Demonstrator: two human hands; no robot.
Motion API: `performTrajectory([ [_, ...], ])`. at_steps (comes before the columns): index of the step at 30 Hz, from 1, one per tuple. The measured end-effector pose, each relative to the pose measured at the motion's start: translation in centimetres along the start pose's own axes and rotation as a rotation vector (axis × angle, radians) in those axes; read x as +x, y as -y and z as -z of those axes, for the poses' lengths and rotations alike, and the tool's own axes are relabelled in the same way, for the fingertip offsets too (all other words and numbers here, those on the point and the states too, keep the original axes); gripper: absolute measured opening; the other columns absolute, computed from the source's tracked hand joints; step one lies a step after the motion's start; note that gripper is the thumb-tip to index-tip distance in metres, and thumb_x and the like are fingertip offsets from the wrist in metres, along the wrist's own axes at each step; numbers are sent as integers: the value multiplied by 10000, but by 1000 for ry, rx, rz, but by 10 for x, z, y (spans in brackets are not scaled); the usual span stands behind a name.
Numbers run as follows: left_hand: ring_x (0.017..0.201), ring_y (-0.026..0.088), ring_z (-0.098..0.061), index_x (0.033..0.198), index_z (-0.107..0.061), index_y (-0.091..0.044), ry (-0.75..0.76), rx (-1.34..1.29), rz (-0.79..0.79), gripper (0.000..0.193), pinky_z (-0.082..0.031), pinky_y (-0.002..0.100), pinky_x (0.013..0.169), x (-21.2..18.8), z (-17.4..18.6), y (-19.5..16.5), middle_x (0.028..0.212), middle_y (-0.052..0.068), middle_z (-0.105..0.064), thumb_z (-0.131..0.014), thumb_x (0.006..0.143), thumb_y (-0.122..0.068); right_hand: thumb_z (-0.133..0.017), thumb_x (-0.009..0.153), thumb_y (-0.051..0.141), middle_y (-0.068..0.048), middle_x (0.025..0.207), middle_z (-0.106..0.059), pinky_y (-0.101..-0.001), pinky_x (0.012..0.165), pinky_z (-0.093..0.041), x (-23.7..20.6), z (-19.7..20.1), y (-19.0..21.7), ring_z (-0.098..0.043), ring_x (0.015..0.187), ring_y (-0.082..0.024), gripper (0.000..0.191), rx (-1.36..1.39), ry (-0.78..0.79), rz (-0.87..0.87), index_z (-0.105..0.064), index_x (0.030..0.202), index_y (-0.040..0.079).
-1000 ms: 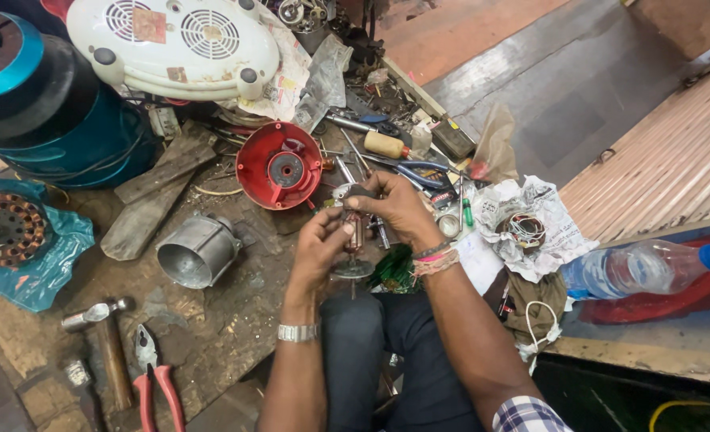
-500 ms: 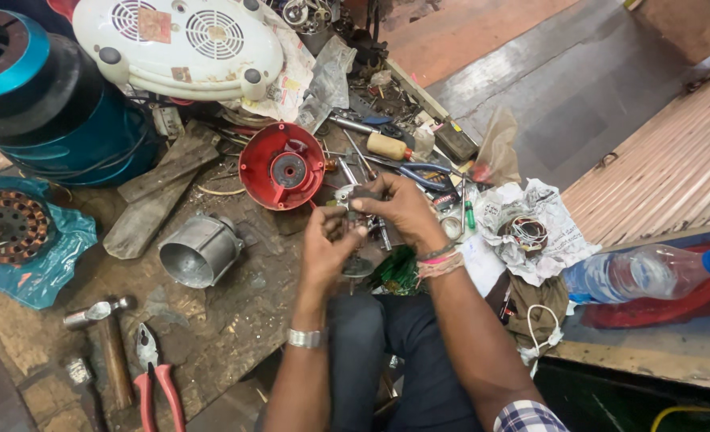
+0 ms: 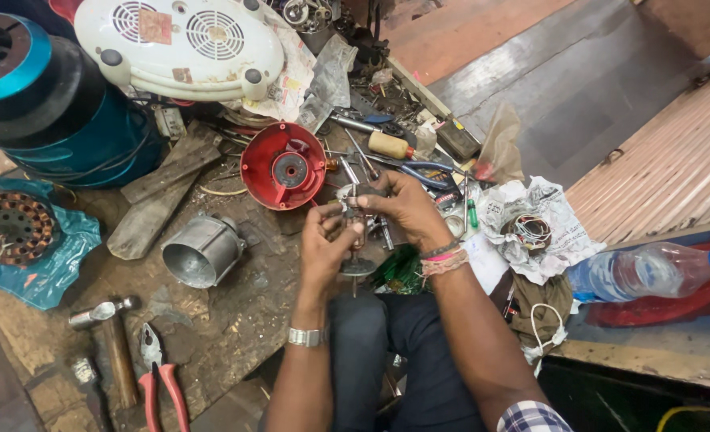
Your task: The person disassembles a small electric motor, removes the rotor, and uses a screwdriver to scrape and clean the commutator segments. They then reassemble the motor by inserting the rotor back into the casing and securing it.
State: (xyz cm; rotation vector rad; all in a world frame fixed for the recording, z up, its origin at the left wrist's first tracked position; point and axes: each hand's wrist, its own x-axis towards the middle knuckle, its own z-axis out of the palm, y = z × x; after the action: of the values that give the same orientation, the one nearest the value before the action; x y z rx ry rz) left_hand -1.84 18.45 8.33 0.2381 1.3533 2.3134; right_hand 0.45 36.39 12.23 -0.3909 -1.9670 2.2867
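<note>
My left hand (image 3: pixel 327 248) and my right hand (image 3: pixel 403 206) together grip a small metal motor part (image 3: pixel 356 228) with a shaft and a round disc at its lower end, held upright above my knees. The right hand's fingers close over its top, and the left hand pinches its side. A red round motor cover (image 3: pixel 283 166) lies just beyond the hands. A metal cylinder housing (image 3: pixel 203 250) lies on its side to the left of them.
A white fan housing (image 3: pixel 183 44) and blue-black wire spools (image 3: pixel 43 104) stand at the back left. A copper-wound stator (image 3: pixel 7 228) rests on blue plastic. Hammer (image 3: pixel 107 340) and red pliers (image 3: pixel 159 384) lie at front left. Screwdrivers (image 3: pixel 387 144), crumpled newspaper (image 3: pixel 531 228) and a plastic bottle (image 3: pixel 651 270) sit to the right.
Both hands have stayed on the metal part and shifted slightly toward me with it. The view has drifted a little; nothing else has moved.
</note>
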Motion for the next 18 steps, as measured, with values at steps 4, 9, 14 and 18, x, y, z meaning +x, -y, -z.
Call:
performTrajectory([
  [4,960,290,-743,1310,-489,59,129,-203,155,452,-626,355,754,3,17,-2,1135,231,-702,-670,932,-110,-824,827,45,-70,863,-698,-296,662,-579,0,5,-3,-683,735,-152,225,146,-29,-48,-602,861,42],
  [9,998,327,-752,1276,-499,58,212,-361,189,416,-646,409,755,3,15,-10,1171,229,-700,-639,928,-120,-815,876,58,-37,889,-681,-249,646,-525,5,10,-11,-630,735,-106,185,183,-29,-26,-650,955,24],
  [14,997,288,-734,1263,-531,49,190,-269,155,426,-641,402,772,-2,9,-16,1192,194,-696,-705,888,-55,-806,864,72,-23,912,-700,-238,665,-538,3,8,-9,-634,752,-85,211,112,-33,-20,-688,1026,7],
  [18,955,270,-746,1242,-546,45,160,-301,151,412,-650,398,746,-3,8,-17,1132,193,-710,-716,874,-30,-812,861,79,-15,909,-692,-243,668,-548,-1,3,-2,-637,754,-86,215,47,-14,-10,-690,1023,6],
])
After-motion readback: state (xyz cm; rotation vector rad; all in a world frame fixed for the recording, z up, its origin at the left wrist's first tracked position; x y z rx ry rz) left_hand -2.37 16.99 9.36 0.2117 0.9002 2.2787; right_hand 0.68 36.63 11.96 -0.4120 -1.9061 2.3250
